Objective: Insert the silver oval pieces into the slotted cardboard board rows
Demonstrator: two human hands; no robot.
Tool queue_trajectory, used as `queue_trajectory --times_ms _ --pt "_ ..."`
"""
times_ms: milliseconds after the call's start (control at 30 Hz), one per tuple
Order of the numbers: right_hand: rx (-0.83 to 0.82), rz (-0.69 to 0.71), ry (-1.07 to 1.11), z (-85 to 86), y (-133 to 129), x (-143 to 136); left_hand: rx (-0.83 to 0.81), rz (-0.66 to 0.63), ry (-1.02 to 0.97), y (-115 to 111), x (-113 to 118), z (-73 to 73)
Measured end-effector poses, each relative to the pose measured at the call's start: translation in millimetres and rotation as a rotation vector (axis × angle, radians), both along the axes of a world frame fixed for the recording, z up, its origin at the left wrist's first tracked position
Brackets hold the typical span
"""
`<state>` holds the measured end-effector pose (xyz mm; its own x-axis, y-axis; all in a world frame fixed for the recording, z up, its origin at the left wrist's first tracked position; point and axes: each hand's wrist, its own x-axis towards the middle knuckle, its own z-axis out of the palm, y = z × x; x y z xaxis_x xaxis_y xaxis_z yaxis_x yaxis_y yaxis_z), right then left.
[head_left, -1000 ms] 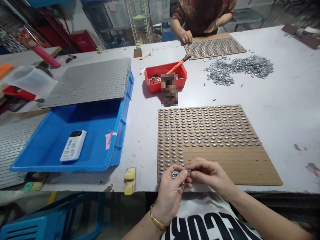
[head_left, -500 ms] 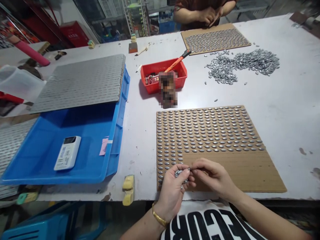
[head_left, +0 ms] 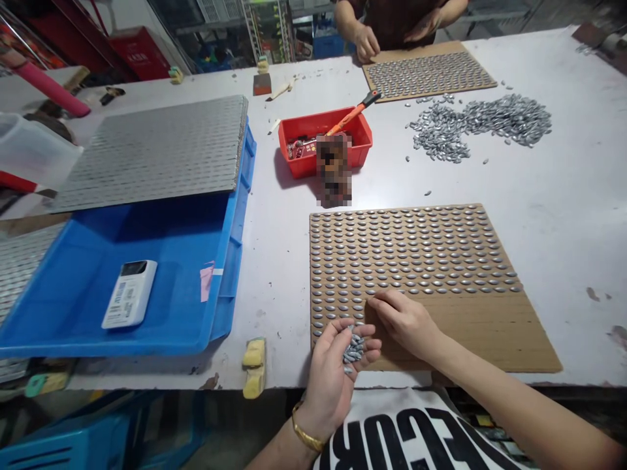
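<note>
My left hand [head_left: 333, 359] is cupped palm up over the board's near left part, holding a small heap of silver spindle-shaped metal pieces [head_left: 354, 348]. My right hand [head_left: 404, 320] is closed in a pinch, its fingertips down on the brown cardboard sheet [head_left: 470, 333] at the end of a short row. What sits under those fingertips is mostly hidden; it looks like one such metal piece. Rows of the same pieces [head_left: 411, 248] cover the far part of the sheet and its left side. The near right part is bare cardboard.
Beyond the sheet lies a loose pile of metal pieces [head_left: 509, 117]. A red bin [head_left: 298, 166] holds an orange-handled tool [head_left: 350, 117]. To the left stands a blue crate [head_left: 196, 346] with a white device [head_left: 130, 294]. Opposite, a co-worker's hands [head_left: 366, 44] are at another filled board [head_left: 431, 72].
My right hand has moved from my left fingertips up to the cardboard sheet. My left hand has opened out, showing its heap of pieces. The co-worker's hands have come apart.
</note>
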<state>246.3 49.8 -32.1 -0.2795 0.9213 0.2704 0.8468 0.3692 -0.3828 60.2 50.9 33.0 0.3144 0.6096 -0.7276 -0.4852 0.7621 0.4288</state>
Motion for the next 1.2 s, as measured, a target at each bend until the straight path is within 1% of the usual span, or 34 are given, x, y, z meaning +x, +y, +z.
queue_trajectory --times_ms 133,233,333,433,500,567,633,733,800,867,933,1033,1100,1200 --pt "-0.019 -0.007 -0.033 -0.9 0 2 0.034 -0.061 0.006 -2 -1 -5.1" --pt "-0.037 -0.032 0.063 6.9 1 2 0.047 -0.059 0.018 -4 0 -9.7" --pt "-0.137 -0.054 0.335 25.5 -1 -1 0.061 -0.048 0.022 -4 2 -11.0" --pt "-0.342 -0.028 0.646 43.7 -7 -8 0.078 -0.029 0.023 -3 5 -7.7" --pt "-0.430 -0.002 0.811 48.6 -12 -13 0.074 -0.026 0.026 -3 8 -4.6" --pt "-0.423 -0.002 0.899 47.2 -17 -17 0.065 -0.037 0.033 -3 12 -2.7" --pt "-0.345 -0.028 0.878 42.7 -22 -20 0.069 -0.043 0.043 -4 14 -2.5" --pt "-0.203 -0.033 0.696 37.3 -30 -19 0.096 -0.072 0.013 -5 16 -3.5" --pt "-0.112 -0.017 0.558 36.0 -33 -17 0.109 -0.121 -0.031 -6 15 -3.7" --pt "-0.050 -0.019 0.469 35.1 -34 -14 0.095 -0.153 -0.055 -8 13 -3.3" --pt "-0.056 -0.043 0.444 32.7 -32 -12 0.047 -0.142 -0.059 -9 10 -3.1" --pt "-0.063 -0.089 0.424 24.0 -27 -9 -0.023 -0.082 -0.048 -10 6 -3.9" --pt "-0.023 -0.097 0.352 15.7 -23 -7 -0.034 -0.039 -0.033 -11 3 -4.6" --pt "-0.017 -0.057 0.205 5.1 -17 -4 -0.031 -0.008 -0.013 -12 0 -4.7"
